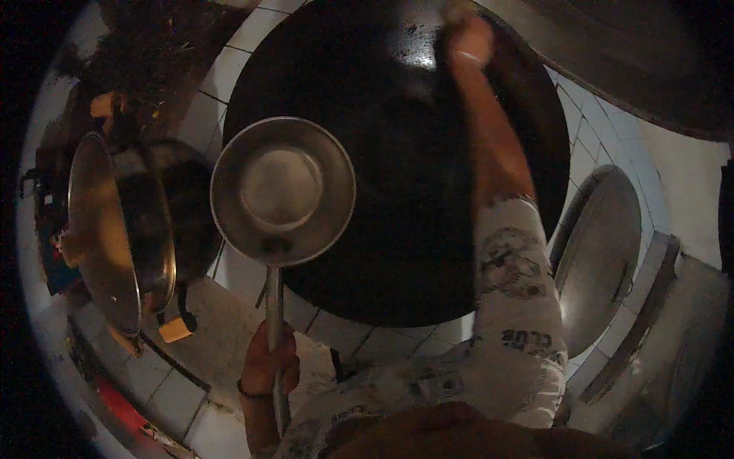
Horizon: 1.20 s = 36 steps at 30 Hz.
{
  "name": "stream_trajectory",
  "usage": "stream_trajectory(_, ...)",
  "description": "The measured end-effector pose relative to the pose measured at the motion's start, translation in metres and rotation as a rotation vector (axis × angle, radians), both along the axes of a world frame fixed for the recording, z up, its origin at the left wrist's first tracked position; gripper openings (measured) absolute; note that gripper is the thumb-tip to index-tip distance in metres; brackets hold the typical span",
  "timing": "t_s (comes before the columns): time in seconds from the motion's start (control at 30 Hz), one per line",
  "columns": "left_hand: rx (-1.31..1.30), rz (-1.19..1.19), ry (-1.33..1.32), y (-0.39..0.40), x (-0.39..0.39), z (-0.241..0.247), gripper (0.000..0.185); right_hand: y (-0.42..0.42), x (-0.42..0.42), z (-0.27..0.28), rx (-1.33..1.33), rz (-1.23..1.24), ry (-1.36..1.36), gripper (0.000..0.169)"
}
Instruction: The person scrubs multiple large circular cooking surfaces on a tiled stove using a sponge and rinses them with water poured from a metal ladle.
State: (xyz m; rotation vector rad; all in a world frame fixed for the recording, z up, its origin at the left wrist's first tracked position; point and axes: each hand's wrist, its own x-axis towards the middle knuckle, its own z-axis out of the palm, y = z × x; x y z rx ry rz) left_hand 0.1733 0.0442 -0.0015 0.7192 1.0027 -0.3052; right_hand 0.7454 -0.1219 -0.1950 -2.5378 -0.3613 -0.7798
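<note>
My left hand (268,361) grips the long handle of a metal ladle (282,186), a wide round bowl held over the near left part of a big dark wok (395,241). The ladle's bowl faces up and looks bare inside. At the far side of the wok, my right hand (471,41) reaches down to the inner wall, next to a wet, shiny patch. A small yellowish pad (459,12) shows at its fingers; blur and the picture's top edge hide its exact kind.
White tiles (229,72) surround the wok. On the left stands a metal pot (180,189) with yellow handles and a tilted lid (103,229). A metal basin (599,264) leans at right. A large dark round rim (631,63) juts in at upper right. A red object (120,404) lies lower left.
</note>
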Motion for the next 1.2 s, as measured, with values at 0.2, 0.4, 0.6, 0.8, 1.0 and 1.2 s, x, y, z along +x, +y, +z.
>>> stream_trajectory(0.2,0.081,0.035,-0.049,-0.014,0.001,0.008,0.033,0.166,-0.116,-0.064,0.056,0.675,0.07,0.021)
stream_trajectory(0.4,-0.008,0.016,-0.184,-0.012,-0.013,0.021,0.038,0.001,-0.233,-0.002,-0.507,0.786,0.398,0.025)
stream_trajectory(0.6,-0.071,0.043,-0.181,0.0,-0.023,0.005,0.036,-0.13,-0.147,0.031,-0.629,0.189,0.219,0.031)
stream_trajectory(0.8,-0.069,-0.081,-0.302,0.025,-0.019,-0.026,0.037,-0.059,-0.016,-0.039,-0.166,-0.169,0.408,0.04)
stream_trajectory(1.0,-0.068,-0.236,-0.202,0.045,-0.011,-0.035,0.041,0.133,-0.116,-0.077,0.06,0.621,0.157,0.028)
stream_trajectory(1.2,-0.111,-0.103,-0.225,0.055,-0.004,-0.024,0.037,0.044,-0.228,0.039,-0.246,0.656,0.842,0.031)
